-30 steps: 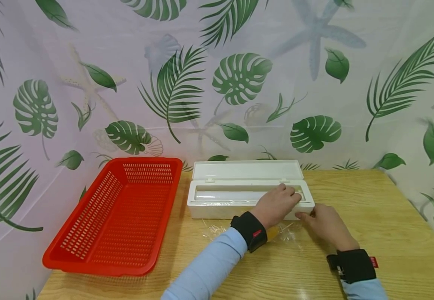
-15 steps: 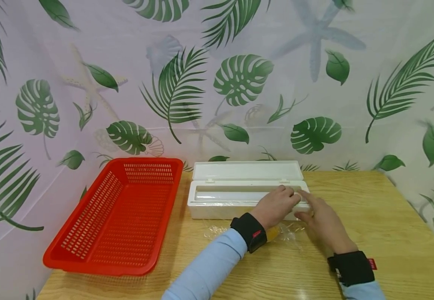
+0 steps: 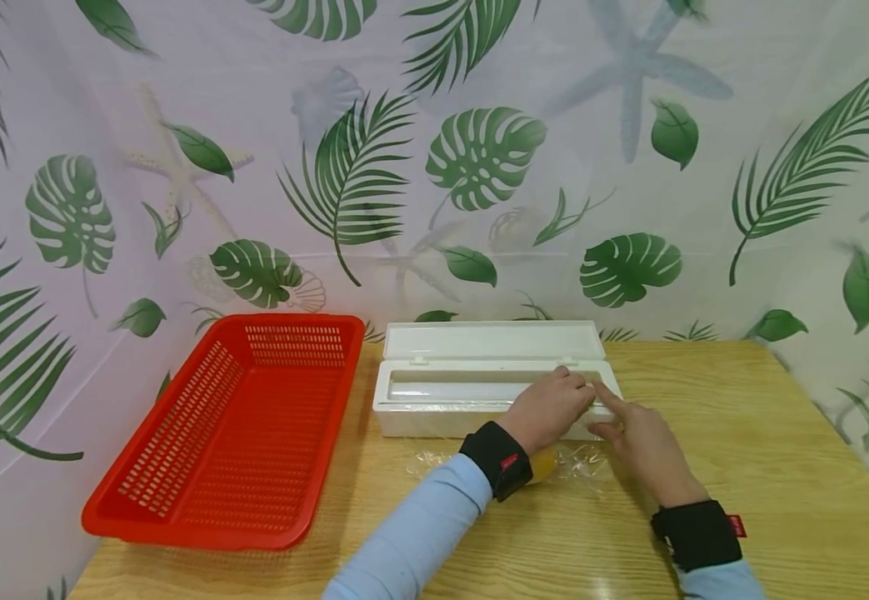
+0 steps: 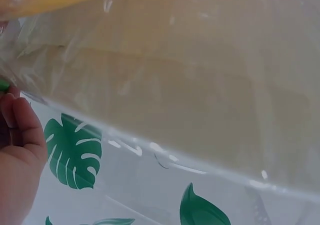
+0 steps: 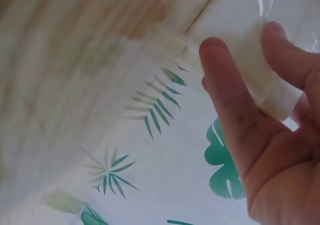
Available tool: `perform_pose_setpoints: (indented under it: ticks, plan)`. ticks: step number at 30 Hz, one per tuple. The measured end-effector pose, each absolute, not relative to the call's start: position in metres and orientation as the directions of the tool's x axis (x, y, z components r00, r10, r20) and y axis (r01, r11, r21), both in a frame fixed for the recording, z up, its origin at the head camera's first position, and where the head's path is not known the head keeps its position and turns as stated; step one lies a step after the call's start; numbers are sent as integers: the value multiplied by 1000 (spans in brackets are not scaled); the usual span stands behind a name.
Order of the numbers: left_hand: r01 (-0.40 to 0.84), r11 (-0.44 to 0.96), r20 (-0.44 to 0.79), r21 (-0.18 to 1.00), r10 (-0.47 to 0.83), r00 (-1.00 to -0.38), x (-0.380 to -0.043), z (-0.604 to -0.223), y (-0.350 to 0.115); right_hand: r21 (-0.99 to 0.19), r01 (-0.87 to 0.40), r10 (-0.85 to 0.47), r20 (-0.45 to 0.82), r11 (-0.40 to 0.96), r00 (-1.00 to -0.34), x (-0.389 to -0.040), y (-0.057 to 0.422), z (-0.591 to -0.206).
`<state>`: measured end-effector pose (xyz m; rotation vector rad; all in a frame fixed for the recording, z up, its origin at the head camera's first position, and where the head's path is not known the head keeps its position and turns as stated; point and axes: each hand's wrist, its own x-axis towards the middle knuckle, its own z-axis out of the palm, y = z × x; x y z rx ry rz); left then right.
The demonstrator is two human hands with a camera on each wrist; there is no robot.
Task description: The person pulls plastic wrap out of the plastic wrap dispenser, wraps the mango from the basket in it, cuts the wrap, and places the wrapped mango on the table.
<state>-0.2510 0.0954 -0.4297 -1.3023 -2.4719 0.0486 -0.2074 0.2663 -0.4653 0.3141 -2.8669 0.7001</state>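
A white cling film box (image 3: pixel 441 423) lies lengthwise with its lid (image 3: pixel 494 340) tipped back and a pale roll (image 3: pixel 456 390) inside. Clear cling film (image 3: pixel 584 465) hangs over its front edge onto the table, covering a yellow-orange thing (image 3: pixel 544 464) partly hidden by my left wrist. My left hand (image 3: pixel 546 408) is at the front rim, fingers curled; in the left wrist view a small green piece (image 4: pixel 4 85) shows at its fingertips. My right hand (image 3: pixel 647 446) grips the box's right end, thumb in front, index finger (image 5: pixel 225 80) stretched along the top.
To the left stands a red plastic basket (image 3: pixel 254 450) with slotted sides. Wooden tabletop (image 3: pixel 719 417) extends right of the box and toward me. Directly behind the box hangs a leaf-print backdrop (image 3: pixel 494 208).
My right hand has shifted up from the box's lower right corner, and its index finger now reaches over the top. My left hand has barely moved; box and basket stay put.
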Motion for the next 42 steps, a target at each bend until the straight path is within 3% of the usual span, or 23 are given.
perform_pose_setpoints:
  ticks: [19,42]
  plan:
    - [804,586,226,-107,801,-554,-256,-424,82,-432,-210,-130,208,877,-969,-208,259,-460]
    - [789,614,243,19,763,-599,-255,-433,62,-465,-143,-84,146,874,-986,-207,259,-466]
